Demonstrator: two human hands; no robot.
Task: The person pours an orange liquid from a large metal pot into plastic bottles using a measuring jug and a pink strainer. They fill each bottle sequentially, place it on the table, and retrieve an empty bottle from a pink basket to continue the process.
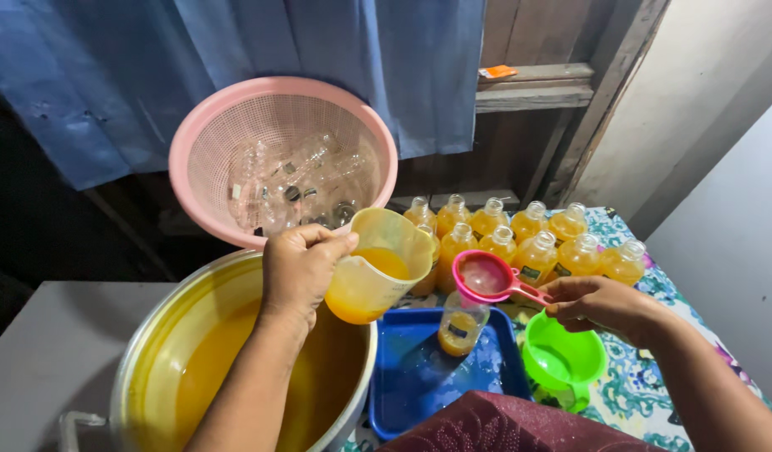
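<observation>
Left hand (298,268): fingers clamped round the handle of a translucent jug (378,266), which is part full of orange liquid. The jug is tilted, its mouth facing up and to the right, its long axis leaning toward the strainer. It hangs over the rim of a large pot (151,335) of the same liquid, which lies below the left fingers.

Right hand (604,303): fingers closed on the handle of a pink strainer (484,276). The handle's long axis runs left from the fingers, slightly upward; the bowl faces up, directly above the mouth of an upright bottle (461,322).

The bottle, about a third full, stands in a blue tray (411,377) between the two hands. Just below the right fingers sits a green funnel (562,356) on the patterned surface (654,289). Beyond both hands, a row of filled bottles (528,238) stands upright; farther left, a pink basket (281,159) holds empty clear bottles.
</observation>
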